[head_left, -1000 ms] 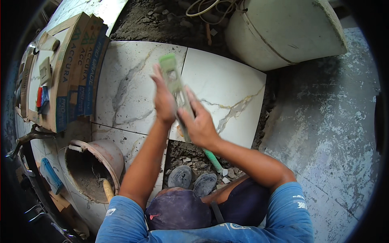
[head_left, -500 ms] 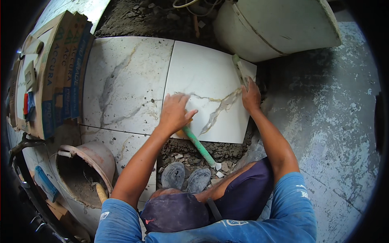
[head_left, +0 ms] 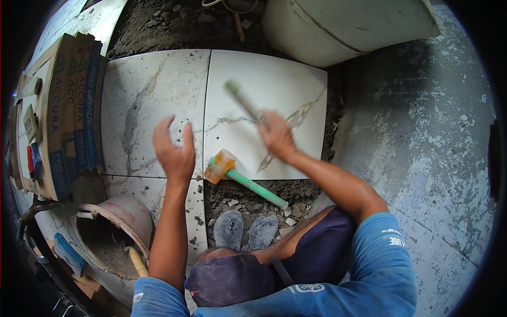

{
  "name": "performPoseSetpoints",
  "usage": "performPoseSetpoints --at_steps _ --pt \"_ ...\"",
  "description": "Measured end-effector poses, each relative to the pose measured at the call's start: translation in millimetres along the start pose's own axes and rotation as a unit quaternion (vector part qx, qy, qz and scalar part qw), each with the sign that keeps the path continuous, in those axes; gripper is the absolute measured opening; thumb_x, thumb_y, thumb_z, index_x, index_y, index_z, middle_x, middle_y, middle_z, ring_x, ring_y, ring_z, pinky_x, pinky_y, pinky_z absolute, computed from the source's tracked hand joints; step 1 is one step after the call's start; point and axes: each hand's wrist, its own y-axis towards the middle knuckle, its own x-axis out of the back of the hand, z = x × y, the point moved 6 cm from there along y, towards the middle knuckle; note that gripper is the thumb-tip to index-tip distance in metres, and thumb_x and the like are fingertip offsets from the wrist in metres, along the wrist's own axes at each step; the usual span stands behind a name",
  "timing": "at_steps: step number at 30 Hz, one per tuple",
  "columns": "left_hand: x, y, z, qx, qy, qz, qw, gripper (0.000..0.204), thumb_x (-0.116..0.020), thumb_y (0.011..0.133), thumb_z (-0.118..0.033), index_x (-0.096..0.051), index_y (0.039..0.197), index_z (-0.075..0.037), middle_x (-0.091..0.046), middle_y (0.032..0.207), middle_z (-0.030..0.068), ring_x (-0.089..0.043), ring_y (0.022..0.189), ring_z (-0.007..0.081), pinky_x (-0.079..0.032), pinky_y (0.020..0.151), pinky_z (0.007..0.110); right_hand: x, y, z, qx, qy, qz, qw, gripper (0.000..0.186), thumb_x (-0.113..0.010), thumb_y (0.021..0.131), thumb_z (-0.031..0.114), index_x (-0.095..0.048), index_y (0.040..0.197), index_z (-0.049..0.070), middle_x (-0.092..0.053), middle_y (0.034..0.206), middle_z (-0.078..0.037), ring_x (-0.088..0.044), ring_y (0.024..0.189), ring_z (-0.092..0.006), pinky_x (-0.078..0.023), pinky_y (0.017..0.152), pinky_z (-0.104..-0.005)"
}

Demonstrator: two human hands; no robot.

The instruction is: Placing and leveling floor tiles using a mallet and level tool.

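White stock first: clean tile (head_left: 296, 79), one, veined, set beside a specked tile (head_left: 158, 105), one, whose face carries scattered grit. Level (head_left: 245, 101), one, pale green, blurred by motion, slanting over the clean tile; half a second ago it is at that tile's right edge, now it is over the middle, and so is judged to be in transit rather than at rest. Right hand (head_left: 276, 132), one, fingers wrapped round the level's near end; whether the level touches the tile cannot be told. Left hand (head_left: 174, 150), one, thumb and fingers spread, holding nothing, over the specked tile; it has come away from the mallet (head_left: 219, 166), one, orange head, green handle, which now lies uncovered and out of both hands' grasp. Mallet head at the clean tile's near left corner; handle reaching over rubble (head_left: 298, 208), pieces uncounted. Shoes (head_left: 228, 229), two, dusty, side by side on the rubble. Bucket (head_left: 134, 214), one, grey mix inside; wooden handle (head_left: 138, 261), one, at its mouth. Tub (head_left: 343, 31), one, large, pale, beyond the clean tile. Cartons (head_left: 79, 111), several, flat, at left; exact number unclear. Blue case (head_left: 68, 253), one, lower left, partly in shadow.
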Motion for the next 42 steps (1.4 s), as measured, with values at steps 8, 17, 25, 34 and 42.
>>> performPoseSetpoints --at_steps 8,17,25,34,42 --pt "-193.5 38.2 -16.3 -0.132 0.175 0.142 0.965 0.072 -0.056 0.092 -0.047 -0.038 0.145 -0.002 -0.030 0.154 0.0202 -0.018 0.147 0.0359 -0.009 0.120 0.050 90.7 36.2 -65.8 -0.098 -0.007 -0.184 0.978 0.040 -0.061 0.091 0.021 -0.054 0.124 0.000 -0.060 0.111 -0.020 -0.057 0.105 -0.0383 -0.046 0.090 -0.0424" --pt "-202.9 -260.9 -177.1 -0.539 -0.243 0.556 0.585 0.060 -0.048 0.094 -0.046 -0.048 0.136 -0.004 -0.041 0.147 0.0176 -0.030 0.142 0.0334 -0.015 0.120 0.048 122.1 14.6 -90.8 -0.116 -0.009 -0.223 0.968 0.038 -0.063 0.091 0.019 -0.055 0.123 0.001 -0.060 0.107 -0.020 -0.058 0.102 -0.0372 -0.046 0.089 -0.0422" --pt "-258.8 14.6 -41.9 -0.334 0.113 0.396 0.848 0.089 -0.056 0.084 -0.063 -0.028 0.152 -0.012 -0.025 0.159 0.0105 -0.021 0.147 0.0299 -0.012 0.121 0.049 137.3 -4.8 -104.9 -0.133 -0.008 -0.229 0.964 0.035 -0.063 0.091 0.015 -0.056 0.122 0.000 -0.061 0.109 -0.018 -0.059 0.102 -0.0338 -0.045 0.089 -0.0412" --pt "-97.5 146.4 127.2 -0.144 0.411 0.076 0.897 0.071 -0.043 0.098 -0.050 -0.025 0.153 -0.009 -0.020 0.160 0.0165 -0.017 0.148 0.0339 -0.015 0.119 0.050 73.1 1.3 -71.7 -0.073 -0.023 -0.067 0.995 0.039 -0.062 0.090 0.020 -0.056 0.124 0.003 -0.059 0.111 -0.018 -0.057 0.105 -0.0374 -0.047 0.090 -0.0421" --pt "-131.1 50.1 59.5 -0.224 0.324 0.268 0.879 0.070 -0.037 0.097 -0.055 -0.024 0.154 -0.015 -0.023 0.160 0.0054 -0.018 0.148 0.0216 -0.007 0.122 0.042 26.6 -0.3 -46.0 -0.002 -0.059 0.038 0.998 0.040 -0.066 0.085 0.017 -0.058 0.122 0.006 -0.059 0.101 -0.011 -0.058 0.098 -0.0312 -0.049 0.085 -0.0415"
